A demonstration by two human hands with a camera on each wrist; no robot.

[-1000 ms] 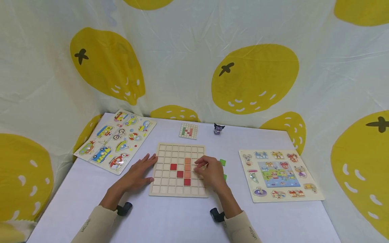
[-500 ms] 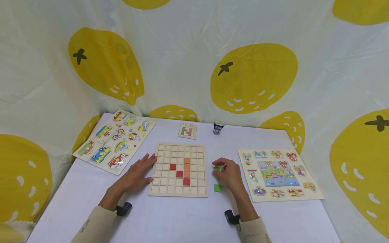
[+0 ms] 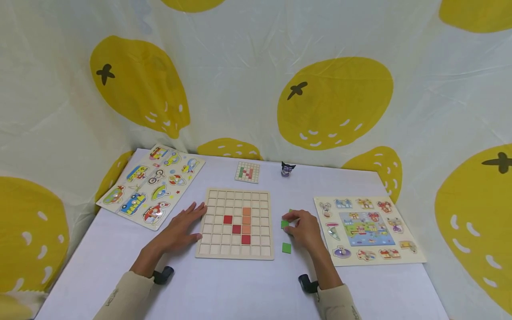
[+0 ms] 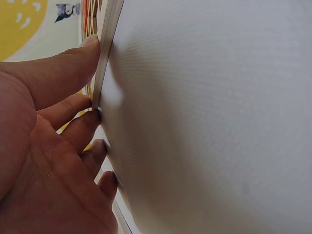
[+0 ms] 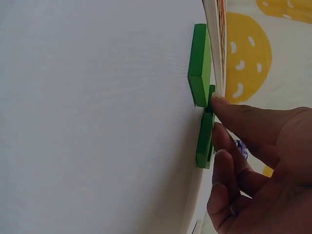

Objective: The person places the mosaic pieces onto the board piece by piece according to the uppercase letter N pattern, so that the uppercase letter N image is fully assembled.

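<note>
Lower-left sleeve lettering [image 3: 113,297] was unreadable.
Left hand [image 3: 185,227], fingers spread, touched the central board [image 3: 237,210]; right hand [image 3: 305,227] pinched a green tile [image 3: 284,224].

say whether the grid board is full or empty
Neither: the grid board is partly filled, holding three red tiles and three orange tiles; the rest is bare.

A right hand [image 5: 273,161] enters at right, thumb and fingers curled beside green tiles [image 5: 199,66] on a white tabletop [image 5: 97,122]. The nearest tile shows uncovered; the fingers partly mask those behind (whether they grip one is hard to tell). Beyond stand a board's edge [image 5: 217,44], yellow-patterned cloth [image 5: 292,73] and, glimpsed between fingers, a purple object [image 5: 242,147].
</note>
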